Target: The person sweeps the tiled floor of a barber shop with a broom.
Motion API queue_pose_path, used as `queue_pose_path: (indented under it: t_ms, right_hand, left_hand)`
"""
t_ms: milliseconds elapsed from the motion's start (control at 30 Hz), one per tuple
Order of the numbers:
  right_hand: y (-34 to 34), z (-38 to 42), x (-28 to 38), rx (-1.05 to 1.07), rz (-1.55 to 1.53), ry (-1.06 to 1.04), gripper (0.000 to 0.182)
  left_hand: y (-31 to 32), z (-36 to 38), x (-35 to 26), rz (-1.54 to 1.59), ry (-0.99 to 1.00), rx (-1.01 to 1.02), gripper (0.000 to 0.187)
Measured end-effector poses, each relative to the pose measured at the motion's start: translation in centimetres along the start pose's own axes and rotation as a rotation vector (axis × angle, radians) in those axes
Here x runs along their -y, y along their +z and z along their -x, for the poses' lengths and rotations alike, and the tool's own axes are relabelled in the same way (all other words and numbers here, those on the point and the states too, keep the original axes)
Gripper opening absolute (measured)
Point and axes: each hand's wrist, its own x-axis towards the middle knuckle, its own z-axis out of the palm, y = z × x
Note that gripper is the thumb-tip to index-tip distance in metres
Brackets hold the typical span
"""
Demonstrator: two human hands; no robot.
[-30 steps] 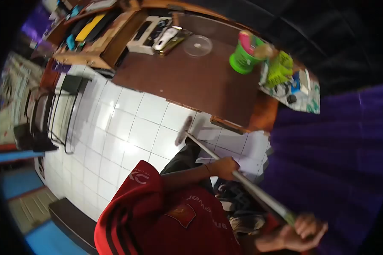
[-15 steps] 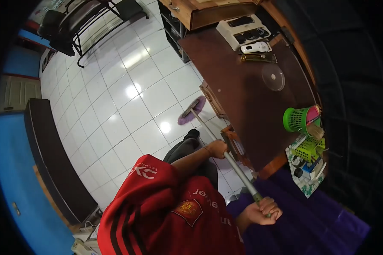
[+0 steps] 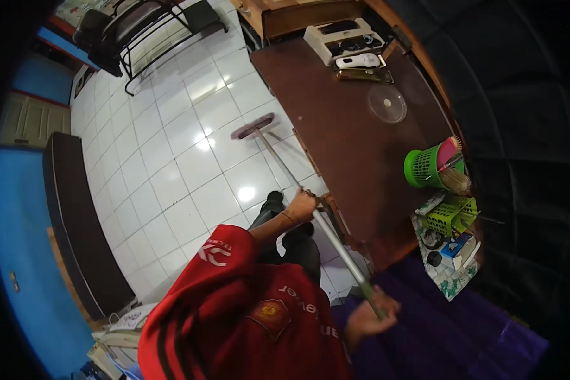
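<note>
A mop [image 3: 335,242] with a long silver handle slants across the view, its flat purple head [image 3: 254,126] on the white tiles beside the table. My left hand [image 3: 302,207] is closed round the middle of the handle, in front of my dark-trousered leg. Lower down, my right hand [image 3: 372,315] grips the green end of the handle, though its fingers are slightly blurred. The purple cloth [image 3: 437,329] lies below and to the right of that hand.
Along the right runs a brown table [image 3: 342,145] with hair clippers [image 3: 359,61], a clear round lid [image 3: 387,104] and a green basket [image 3: 422,167] of brushes. A dark bench [image 3: 82,221] lines the left wall. A black-framed chair [image 3: 142,31] stands far ahead.
The mop head has slid forward and left over the tiles, away from the table side. Both hands moved with the handle, and the view has shifted a little.
</note>
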Motion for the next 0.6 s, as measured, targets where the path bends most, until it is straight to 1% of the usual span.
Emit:
queue_pose_path:
  t_ms: [33,67,100,133,167,200,233,267,300,333,367,400,433,467,500,533,567,600]
  right_hand:
    - [-0.3,-0.6,3.4,0.136,0.24,-0.173,0.022]
    - [1.4,-1.9,7.3,0.428,0.316,-0.349,0.028]
    - [3.4,-1.8,10.2,0.519,0.29,-0.373,0.024]
    - [5.3,-1.7,13.0,0.61,0.262,-0.394,0.023]
    - [8.2,-0.9,14.6,0.548,0.054,-0.277,0.021]
    - [10.5,-1.2,15.2,0.824,-0.056,-0.286,0.022]
    - [12.4,-1.3,15.1,1.104,-0.175,-0.291,0.023]
    - [13.2,-0.8,13.4,1.136,-0.184,-0.288,0.023]
    - [13.5,0.2,10.9,1.14,-0.164,-0.373,0.023]
    - [17.3,1.0,10.4,1.261,-0.016,-0.284,0.025]
    - [21.2,1.8,9.9,1.381,0.148,-0.209,0.028]
    - [21.6,2.5,9.2,1.299,0.129,-0.267,0.029]
    - [21.3,3.1,8.5,1.221,0.116,-0.313,0.03]
    - [20.9,2.2,7.8,1.34,0.247,-0.255,0.024]
    - [20.8,2.5,5.4,1.252,0.217,-0.203,0.021]
    - [20.6,2.7,3.0,1.163,0.183,-0.155,0.019]
    - [20.6,3.5,-0.5,1.139,0.112,-0.115,0.018]
    - [20.7,4.2,-4.0,1.114,0.039,-0.076,0.018]
  left_hand:
    - [-1.1,0.8,-1.9,0.021,0.134,-0.165,0.04]
    - [-4.8,1.2,-4.5,0.223,0.181,-0.105,0.04]
    - [-3.4,1.5,-5.4,0.241,0.221,-0.04,0.04]
    - [-4.1,2.3,-7.0,0.288,0.239,0.019,0.039]
    - [-5.0,3.1,-8.3,0.385,0.33,-0.003,0.037]
    - [-5.2,3.9,-9.0,0.419,0.365,0.083,0.03]
    - [-5.2,4.3,-9.3,0.53,0.336,0.151,0.028]
    - [-5.8,4.5,-8.9,0.582,0.333,0.168,0.027]
    - [-6.4,5.0,-8.1,0.635,0.329,0.189,0.026]
    - [-6.4,5.6,-7.2,0.645,0.313,0.164,0.026]
    - [-6.3,5.9,-5.8,0.658,0.273,0.193,0.026]
    - [-6.2,5.9,-4.4,0.676,0.233,0.219,0.027]
    - [-5.8,5.9,-2.6,0.704,0.214,0.183,0.027]
    - [-5.2,6.1,0.1,0.664,0.229,0.088,0.02]
    - [-4.5,6.5,3.2,0.618,0.238,-0.005,0.021]
    - [-3.8,7.1,6.8,0.775,0.191,-0.143,0.022]
    - [-2.2,7.1,11.7,0.55,0.123,-0.146,0.023]
    - [-3.4,8.5,15.4,0.478,0.029,-0.211,0.022]
